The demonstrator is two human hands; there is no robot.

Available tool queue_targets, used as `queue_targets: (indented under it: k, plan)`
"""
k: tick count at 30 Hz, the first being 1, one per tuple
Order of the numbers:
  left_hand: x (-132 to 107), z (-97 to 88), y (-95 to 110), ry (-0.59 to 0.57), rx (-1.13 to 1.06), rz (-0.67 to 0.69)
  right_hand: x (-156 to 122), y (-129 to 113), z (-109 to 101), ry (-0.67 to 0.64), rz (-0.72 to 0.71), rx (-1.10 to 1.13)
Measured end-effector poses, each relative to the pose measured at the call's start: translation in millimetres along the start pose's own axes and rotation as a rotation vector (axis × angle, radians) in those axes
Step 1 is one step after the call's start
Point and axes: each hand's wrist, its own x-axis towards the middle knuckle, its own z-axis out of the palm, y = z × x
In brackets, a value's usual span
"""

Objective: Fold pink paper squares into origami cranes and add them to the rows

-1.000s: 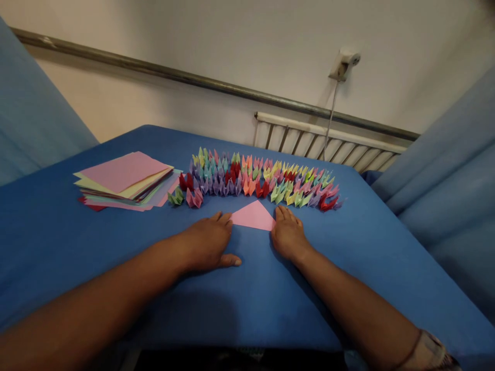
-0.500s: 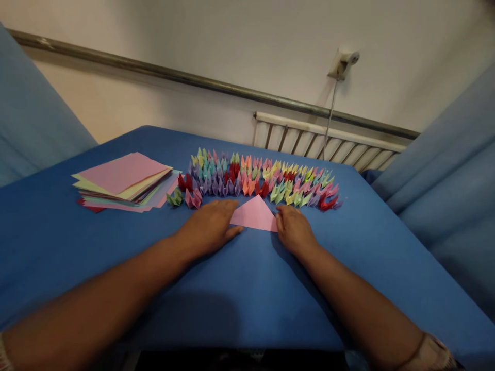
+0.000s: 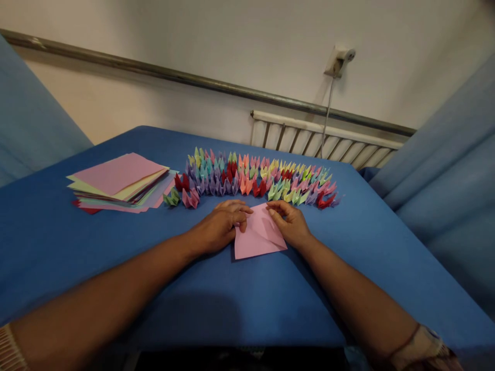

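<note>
Currently your left hand and right hand both pinch the far edge of the pink folded paper sheet, just nearer than the rows of colourful folded paper figures.

Pale wall, grey rail, white radiator behind blue-covered table

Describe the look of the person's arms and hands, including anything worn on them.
Both forearms are bare: no sleeves, no gloves. The left hand and right hand show no rings that I can make out. A pale ribbed wristband sits on the left wrist. The right wrist carries a thin dark cord beside a pale strap.
</note>
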Motion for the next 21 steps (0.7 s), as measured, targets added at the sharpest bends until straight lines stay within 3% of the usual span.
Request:
queue_targets:
  k: [4,9,14,17,21]
  plan:
    - [-1,-1.2,-5,-0.027,-0.028,0.066,2,5,-4,0.021,-0.061,-0.192]
    - [0,-3.8,-13,-0.033,-0.075,0.139,4,20,6,-0.131,0.138,0.122]
    - [-3,-7.5,-19,-0.018,0.002,0.105,5,26,7,-0.018,0.205,0.077]
    - [-7,-10.1,-11,-0.007,0.026,0.12,3,21,4,0.005,0.25,-0.018]
    - [-11,-14.5,14,-0.081,0.039,0.249,0,11,1,0.013,0.232,-0.15]
